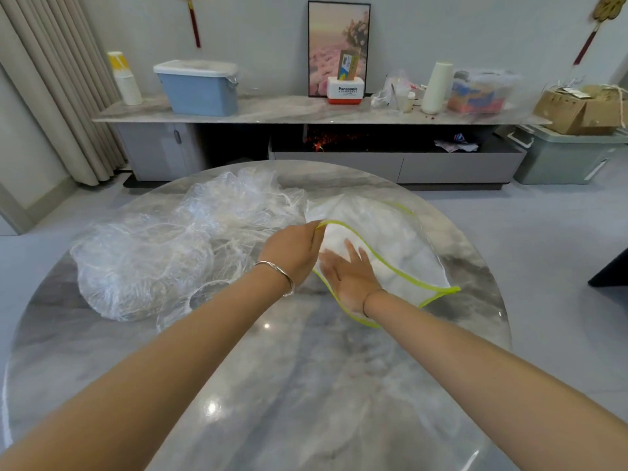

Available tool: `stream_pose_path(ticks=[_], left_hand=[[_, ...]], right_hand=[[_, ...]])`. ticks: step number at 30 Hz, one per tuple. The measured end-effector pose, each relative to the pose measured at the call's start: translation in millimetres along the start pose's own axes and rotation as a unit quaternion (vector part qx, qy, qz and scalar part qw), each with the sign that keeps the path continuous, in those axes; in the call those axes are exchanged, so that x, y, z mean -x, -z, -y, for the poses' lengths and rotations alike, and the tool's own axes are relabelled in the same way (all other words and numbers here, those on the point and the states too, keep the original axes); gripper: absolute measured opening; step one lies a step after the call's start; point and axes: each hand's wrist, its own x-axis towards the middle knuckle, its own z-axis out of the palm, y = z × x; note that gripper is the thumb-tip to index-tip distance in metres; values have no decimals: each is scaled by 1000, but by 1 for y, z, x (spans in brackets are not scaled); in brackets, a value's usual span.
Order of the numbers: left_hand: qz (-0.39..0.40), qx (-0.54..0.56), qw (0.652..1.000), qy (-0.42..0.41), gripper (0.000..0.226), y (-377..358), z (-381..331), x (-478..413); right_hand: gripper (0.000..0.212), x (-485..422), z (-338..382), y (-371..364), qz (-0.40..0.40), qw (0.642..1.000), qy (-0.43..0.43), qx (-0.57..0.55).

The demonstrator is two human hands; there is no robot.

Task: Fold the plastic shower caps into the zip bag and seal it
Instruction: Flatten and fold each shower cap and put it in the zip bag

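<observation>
While the left hand (292, 248) pinches the top lip of the zip bag (401, 239) between thumb and fingers and holds it up, the right hand (351, 278) lies flat in the bag's open mouth. Its fingers (350, 248) are straight and a little spread, and they point away from the person, into the bag. The bag lies on the far right part of the round grey stone table (306, 385). It is see-through with a yellow-green edge, and its mouth faces the person. Soft white stuff shows inside the bag, past the right hand; I cannot tell how many caps that is. The top lip curves up over the right hand, and the bottom lip lies on the table by the right wrist. A big heap of clear shower caps (176, 246) sits on the far left part of the table, puffy and crumpled, and its right side reaches the far left corner of the bag. A silver bracelet (277, 271) is on the left wrist. Far behind the table a long low cabinet (306, 112) stands by the wall. On it, from left to right, are a stack of paper cups (124, 78), a blue box (200, 86) with a white lid, a small white and red box (345, 91) in front of a tall picture (338, 45), and more bags and boxes. A cardboard box (581, 110) sits at the far right. A curtain (51, 96) hangs at the far left.
</observation>
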Motion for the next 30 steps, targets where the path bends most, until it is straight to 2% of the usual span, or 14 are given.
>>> stream_pose_path(ticks=[4, 8, 14, 18, 20, 23, 26, 27, 30], left_hand=[[-24, 22, 999, 6, 42, 14, 0, -3], [-19, 10, 1000, 4, 42, 11, -1, -3], [33, -6, 998, 45, 44, -8, 3, -3], [105, -37, 991, 70, 50, -24, 17, 6], [161, -103, 977, 96, 67, -27, 28, 22], [248, -200, 929, 187, 89, -32, 47, 57], [296, -250, 888, 248, 88, -36, 65, 92], [310, -249, 880, 259, 86, -36, 69, 101], [318, -240, 888, 229, 80, -32, 70, 126]], right_hand=[[50, -25, -13, 2, 56, 995, -58, 64], [49, -30, -21, 0, 49, 993, -81, 71], [49, 4, -13, 1, 35, 999, -25, 30], [52, 45, -13, -2, 53, 998, 20, 11], [54, 69, -11, -5, 75, 996, 32, 47], [61, 103, -7, -12, 129, 986, 62, 85], [102, 125, 0, -15, 145, 983, 90, 61], [103, 128, 1, -16, 138, 984, 97, 56], [66, 132, 12, -16, 97, 988, 113, 38]])
